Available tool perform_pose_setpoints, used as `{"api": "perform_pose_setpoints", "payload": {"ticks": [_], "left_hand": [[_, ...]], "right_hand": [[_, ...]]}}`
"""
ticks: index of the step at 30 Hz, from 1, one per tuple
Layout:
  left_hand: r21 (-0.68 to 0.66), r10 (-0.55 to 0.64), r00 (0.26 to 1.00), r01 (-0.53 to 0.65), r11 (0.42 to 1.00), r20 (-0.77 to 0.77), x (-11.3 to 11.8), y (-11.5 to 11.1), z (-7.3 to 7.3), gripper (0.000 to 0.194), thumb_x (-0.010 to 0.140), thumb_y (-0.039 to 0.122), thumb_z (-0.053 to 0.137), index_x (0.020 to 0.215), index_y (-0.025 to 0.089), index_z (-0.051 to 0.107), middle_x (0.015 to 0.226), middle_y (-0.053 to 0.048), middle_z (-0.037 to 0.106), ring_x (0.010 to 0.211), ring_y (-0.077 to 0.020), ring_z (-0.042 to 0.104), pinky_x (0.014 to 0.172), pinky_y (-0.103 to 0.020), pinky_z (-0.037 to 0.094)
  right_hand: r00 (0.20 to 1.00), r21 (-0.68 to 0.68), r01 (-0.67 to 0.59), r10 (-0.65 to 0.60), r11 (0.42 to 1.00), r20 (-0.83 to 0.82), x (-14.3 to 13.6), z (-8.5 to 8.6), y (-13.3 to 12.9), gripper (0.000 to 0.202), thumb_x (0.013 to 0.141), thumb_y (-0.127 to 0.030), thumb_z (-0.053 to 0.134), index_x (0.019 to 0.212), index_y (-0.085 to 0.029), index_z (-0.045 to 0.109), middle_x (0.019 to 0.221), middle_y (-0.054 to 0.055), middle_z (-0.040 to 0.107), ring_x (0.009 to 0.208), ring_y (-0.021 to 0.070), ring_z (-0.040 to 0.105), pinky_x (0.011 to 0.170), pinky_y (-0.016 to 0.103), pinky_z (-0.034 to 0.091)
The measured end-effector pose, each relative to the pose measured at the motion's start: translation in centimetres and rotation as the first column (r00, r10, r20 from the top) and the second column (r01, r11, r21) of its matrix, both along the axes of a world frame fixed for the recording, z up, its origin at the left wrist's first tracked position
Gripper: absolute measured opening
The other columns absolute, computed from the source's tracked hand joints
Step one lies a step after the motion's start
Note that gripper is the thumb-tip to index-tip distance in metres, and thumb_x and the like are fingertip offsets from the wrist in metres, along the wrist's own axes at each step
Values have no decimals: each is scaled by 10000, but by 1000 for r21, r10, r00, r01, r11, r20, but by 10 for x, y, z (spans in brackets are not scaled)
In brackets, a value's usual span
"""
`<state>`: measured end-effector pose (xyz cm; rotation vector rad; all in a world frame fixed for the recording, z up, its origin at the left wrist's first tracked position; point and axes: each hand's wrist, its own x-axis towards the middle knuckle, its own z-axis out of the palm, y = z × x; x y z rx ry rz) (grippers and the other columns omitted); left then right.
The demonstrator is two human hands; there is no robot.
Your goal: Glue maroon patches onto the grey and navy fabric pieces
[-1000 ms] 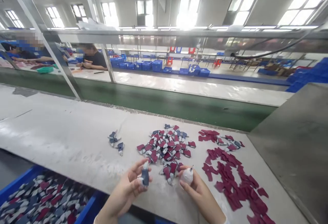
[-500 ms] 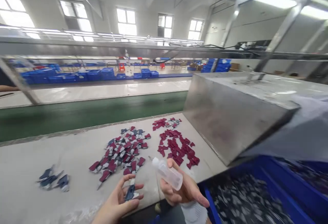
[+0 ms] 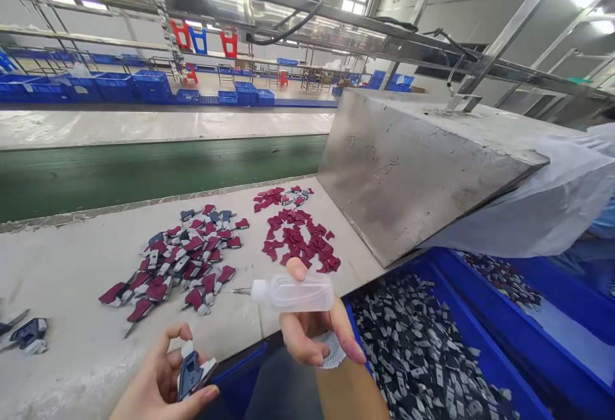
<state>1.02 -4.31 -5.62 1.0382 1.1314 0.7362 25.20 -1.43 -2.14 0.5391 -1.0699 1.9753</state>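
Note:
My left hand (image 3: pixel 166 378) is closed round a small dark-blue and light-grey plastic part (image 3: pixel 191 372), held just over the table's front edge. A translucent squeeze bottle with a thin metal needle tip (image 3: pixel 298 292) lies in my right hand (image 3: pixel 312 330), between thumb and fingers. Its needle points left, towards a pile of maroon, grey and blue parts (image 3: pixel 192 247) on the white table (image 3: pixel 91 266). Loose maroon pieces (image 3: pixel 298 234) are spread behind the bottle. A few blue-grey parts (image 3: pixel 31 333) rest at the far left.
A metal box-shaped housing (image 3: pixel 384 170) stands on the table at right. Below it, a blue bin (image 3: pixel 485 337) holds many small dark and grey parts, with another blue bin (image 3: pixel 571 305) beside it. A green belt (image 3: pixel 158 167) runs behind the table.
The view has turned down and to the right. The bottle has gone from slanting to nearly level, its needle now pointing left. My left hand still holds the blue-grey part.

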Motion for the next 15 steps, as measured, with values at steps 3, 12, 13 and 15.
{"api": "perform_pose_setpoints", "payload": {"ticks": [3, 12, 13, 15], "left_hand": [[16, -74, 992, 73, 997, 100, 6, 7, 1, 724, 561, 479, 877, 1016, 277, 351, 661, 55, 591, 532, -125, 480, 505, -214, 320], [-17, -282, 955, 285, 959, 94, 14, 12, 33, 570, 639, 329, 887, 894, 236, 385, 765, 75, 497, 597, -70, 454, 529, -178, 344], [6, -268, 961, 268, 963, 72, 14, 11, 32, 581, 615, 325, 901, 886, 232, 396, 769, 73, 504, 589, -71, 465, 519, -180, 351], [63, -221, 975, 220, 974, 16, 15, 9, 29, 607, 566, 327, 925, 882, 227, 416, 761, 69, 512, 574, -77, 477, 501, -186, 365]], "right_hand": [[963, -99, 187, -163, 977, 213, 10, 10, -11, 600, 801, -342, 770, 1144, -338, 278, 608, -53, 686, 272, 56, 417, 330, 114, 374], [304, 222, 694, -558, 685, 772, 9, 57, -47, 554, 657, -553, 864, 1096, -254, 706, 797, 27, 713, 628, 137, 633, 557, 196, 486], [227, 309, 679, -591, 666, 774, 7, 61, -48, 497, 680, -529, 857, 1083, -273, 720, 864, 35, 726, 677, 151, 654, 586, 204, 505], [101, 387, 648, -578, 656, 810, -1, 65, -51, 371, 773, -416, 815, 1108, -307, 698, 897, 27, 724, 683, 148, 666, 586, 202, 524]]}}
